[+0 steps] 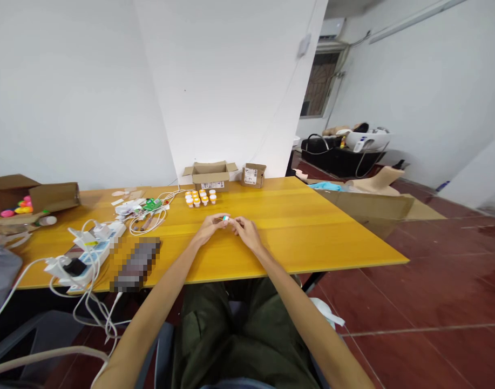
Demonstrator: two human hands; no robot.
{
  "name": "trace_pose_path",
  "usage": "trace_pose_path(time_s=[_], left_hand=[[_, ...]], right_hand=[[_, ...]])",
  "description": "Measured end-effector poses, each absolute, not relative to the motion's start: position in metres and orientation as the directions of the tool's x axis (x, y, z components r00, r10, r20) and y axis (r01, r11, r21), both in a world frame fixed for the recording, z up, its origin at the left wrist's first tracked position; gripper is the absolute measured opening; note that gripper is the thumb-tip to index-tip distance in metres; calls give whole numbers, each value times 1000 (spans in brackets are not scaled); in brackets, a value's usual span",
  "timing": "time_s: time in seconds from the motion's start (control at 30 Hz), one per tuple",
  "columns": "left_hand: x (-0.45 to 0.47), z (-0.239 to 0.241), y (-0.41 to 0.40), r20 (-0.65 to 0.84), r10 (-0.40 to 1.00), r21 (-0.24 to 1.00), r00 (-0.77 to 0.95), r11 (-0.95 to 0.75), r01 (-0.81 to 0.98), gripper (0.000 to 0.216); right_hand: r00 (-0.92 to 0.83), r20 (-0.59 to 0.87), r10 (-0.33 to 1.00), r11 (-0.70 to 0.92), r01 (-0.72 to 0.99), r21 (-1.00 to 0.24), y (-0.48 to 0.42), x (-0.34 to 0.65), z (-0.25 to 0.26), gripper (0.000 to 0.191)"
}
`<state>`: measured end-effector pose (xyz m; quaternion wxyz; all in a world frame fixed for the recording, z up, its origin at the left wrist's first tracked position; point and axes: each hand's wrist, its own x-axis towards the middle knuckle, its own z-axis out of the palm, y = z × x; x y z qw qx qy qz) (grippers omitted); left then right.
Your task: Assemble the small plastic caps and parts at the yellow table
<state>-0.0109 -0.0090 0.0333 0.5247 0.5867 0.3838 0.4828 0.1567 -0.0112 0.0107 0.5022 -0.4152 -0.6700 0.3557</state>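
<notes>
Over the middle of the yellow wooden table, my two hands meet around a small white-and-teal object, too small to make out its kind. My left hand pinches it from the left, fingers closed. From the right, my right hand has its fingertips curled together at the object's other side. Just beyond the hands stands a group of small white jars, several with orange-yellow lids.
Behind the jars are an open cardboard box and a smaller carton. To the left lie a phone, a power strip with tangled white cables, and a cardboard box near colourful toys. The table edge runs close before me.
</notes>
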Motion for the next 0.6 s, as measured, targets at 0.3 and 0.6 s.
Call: trace_pose_path(time_s=[0.3, 0.6], left_hand=[[-8, 36, -11, 165, 959, 985, 230, -149, -86, 38], [-10, 32, -9, 176, 952, 984, 252, -162, -75, 38]], right_hand=[[-138, 521, 842, 539, 192, -820, -9, 155, 10, 21], [-123, 547, 828, 561, 217, -799, -10, 155, 10, 19]])
